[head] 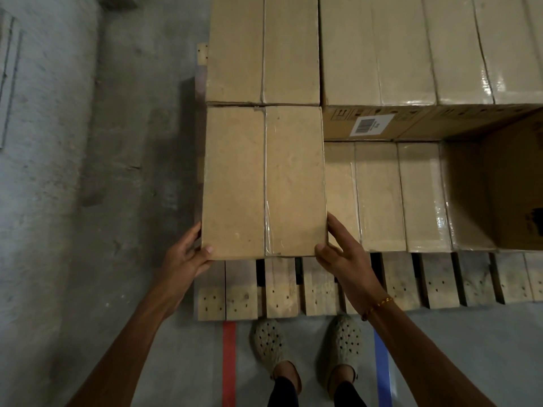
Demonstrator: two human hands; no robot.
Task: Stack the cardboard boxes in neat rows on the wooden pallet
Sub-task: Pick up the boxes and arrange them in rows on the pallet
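Observation:
A taped brown cardboard box (264, 180) sits at the near left corner of the stack, level with the upper layer. My left hand (188, 254) grips its near left corner, thumb on the top face. My right hand (340, 254) grips its near right corner. Behind it stands another box (261, 48) of the same height. To the right, lower boxes (382, 195) lie side by side one layer down. Taller rows of boxes (426, 48) fill the back right. The wooden pallet (323, 292) shows its slat ends below the stack.
A box face with a barcode label (370, 124) rises behind the lower row. A dark gap (470, 186) opens at the right beside a taller box wall. Concrete floor (88, 201) lies left. Red tape (228, 362) and blue tape (382, 368) flank my feet.

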